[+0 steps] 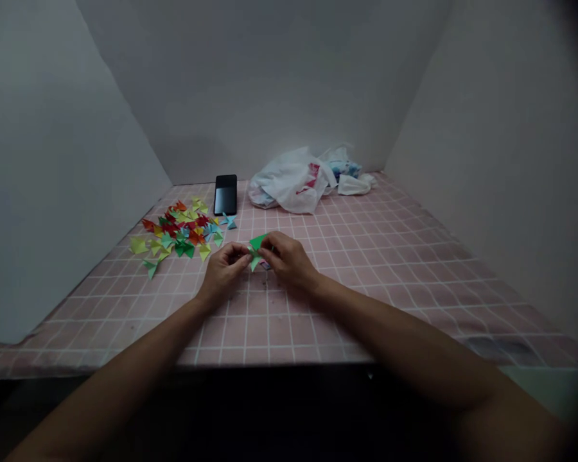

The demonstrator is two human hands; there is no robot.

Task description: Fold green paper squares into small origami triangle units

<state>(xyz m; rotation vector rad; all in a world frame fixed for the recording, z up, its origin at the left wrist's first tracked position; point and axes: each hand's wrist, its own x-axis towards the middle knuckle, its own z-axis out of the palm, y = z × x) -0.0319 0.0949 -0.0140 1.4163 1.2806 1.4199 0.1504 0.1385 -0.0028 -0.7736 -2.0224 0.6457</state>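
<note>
Left hand (224,269) and right hand (289,260) pinch narrow on a green folded paper piece (257,242) between them, held from both sides, apparently to keep its folds together; loose coloured paper triangles (178,230) lie beyond the left hand.

- The green folded piece (257,242) is thin paper with a smooth, matt face and crisp creases.
- The heap of red, yellow, green and blue folded triangles (173,231) is the same kind of thin, smooth paper, mostly matt, with a faint sheen on some red pieces.
- The smartphone (225,195) has a smooth, glossy black glass face.
- The white carrier bag (289,183) is thin, crumpled plastic with a soft shine.
- The pink grid-patterned covering (390,256) looks smooth with a slight sheen; cloth or vinyl, hard to tell.
- The white walls (67,160) look smooth and matt.
</note>
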